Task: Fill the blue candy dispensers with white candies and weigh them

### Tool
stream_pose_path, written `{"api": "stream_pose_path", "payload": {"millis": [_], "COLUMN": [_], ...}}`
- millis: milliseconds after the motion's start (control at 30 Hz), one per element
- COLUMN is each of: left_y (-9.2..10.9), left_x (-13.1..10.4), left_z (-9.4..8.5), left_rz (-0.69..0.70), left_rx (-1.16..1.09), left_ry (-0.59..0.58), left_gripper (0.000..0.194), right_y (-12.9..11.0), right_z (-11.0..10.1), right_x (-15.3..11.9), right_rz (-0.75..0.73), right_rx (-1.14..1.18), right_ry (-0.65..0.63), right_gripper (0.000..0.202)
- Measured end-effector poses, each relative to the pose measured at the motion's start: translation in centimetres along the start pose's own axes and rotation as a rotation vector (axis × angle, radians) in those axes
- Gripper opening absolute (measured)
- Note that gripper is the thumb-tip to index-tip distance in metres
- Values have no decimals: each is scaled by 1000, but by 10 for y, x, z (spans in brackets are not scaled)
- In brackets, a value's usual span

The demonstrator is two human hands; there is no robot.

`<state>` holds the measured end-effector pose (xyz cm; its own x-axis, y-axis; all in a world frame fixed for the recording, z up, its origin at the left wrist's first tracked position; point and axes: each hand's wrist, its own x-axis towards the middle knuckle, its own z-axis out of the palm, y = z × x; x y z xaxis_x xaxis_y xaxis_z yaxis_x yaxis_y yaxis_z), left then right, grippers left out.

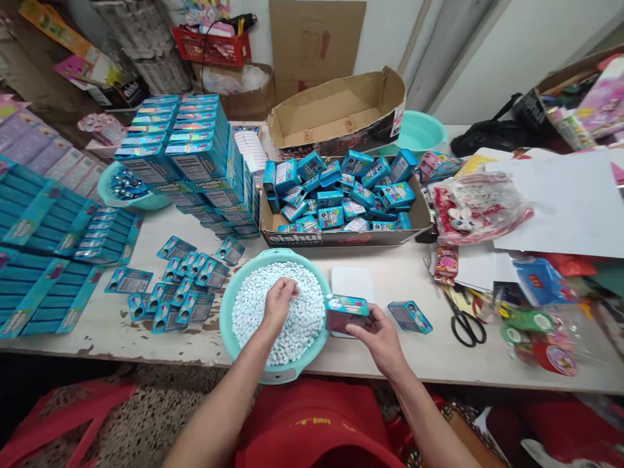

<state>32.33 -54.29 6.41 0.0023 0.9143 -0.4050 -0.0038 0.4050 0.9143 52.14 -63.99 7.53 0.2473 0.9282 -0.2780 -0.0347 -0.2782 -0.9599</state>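
Note:
A turquoise basin [225,325] full of small white candies [302,325] stands at the table's front edge. Over the candies is my left hand [279,304], its fingers curled together; what they hold, if anything, is hidden. My right hand [381,338] grips a small blue candy box [347,313] at the basin's right rim. White candies show at the box's left end. Behind and partly under that box lies a white flat square object [351,284]. A single blue box [410,317] rests on the table to the right of my right hand.
Several blue boxes [185,286] lie loose left of the basin, before tall stacks of blue cartons [199,156]. An open cardboard box [346,239] behind the basin holds many more. Black scissors [468,327] and tape rolls [541,322] lie at the right.

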Motion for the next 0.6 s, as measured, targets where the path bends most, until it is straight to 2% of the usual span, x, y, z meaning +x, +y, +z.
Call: {"api": "stream_pose_path", "payload": {"millis": [100,167,267,367,500,600], "left_y": [1,1,0,0,1,4], "left_x": [8,12,14,14,12,12], "left_z": [-10,-11,-5,1,9,19], "left_rz": [251,285,256,245,204,202], "left_rx": [477,588,595,563,542,518], "left_ry": [18,1,-54,-95,-99,-118], "left_gripper": [25,28,27,26,27,27], "right_y": [18,33,54,71,84,82], "right_z": [-19,-29,-38,-42,-44,-46], "right_x": [17,35,58,70,72,63], "right_rz": [-48,-92,-114,-93,-66,-83], "right_rx": [54,1,-91,-134,-187,-210], "right_ry": [213,296,344,378,420,392], "right_gripper": [42,42,40,39,44,51]}}
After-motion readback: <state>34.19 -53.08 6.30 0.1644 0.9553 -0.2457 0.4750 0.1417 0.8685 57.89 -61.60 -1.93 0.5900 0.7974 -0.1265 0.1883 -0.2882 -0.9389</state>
